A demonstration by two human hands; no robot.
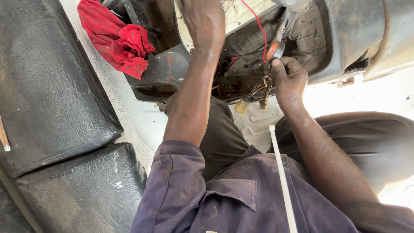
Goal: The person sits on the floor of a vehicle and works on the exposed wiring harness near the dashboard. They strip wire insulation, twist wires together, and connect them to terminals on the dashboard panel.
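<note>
My right hand (290, 80) is closed around the orange and black handle of a screwdriver (274, 49), whose shaft points up into a dirty dark housing (258, 56). My left hand (206, 21) reaches higher up and rests on the pale inner panel (235, 15) at the top of that housing; its fingers are out of view. A thin red wire (258, 26) runs down past the screwdriver. A bundle of wires with pale connectors (254, 97) hangs from the housing just left of my right hand.
A crumpled red cloth (118, 39) lies at the top left. Black textured seat cushions (51, 86) fill the left side. A white plastic strip (282, 177) lies across my lap. Dark curved body panels (358, 30) sit at the top right.
</note>
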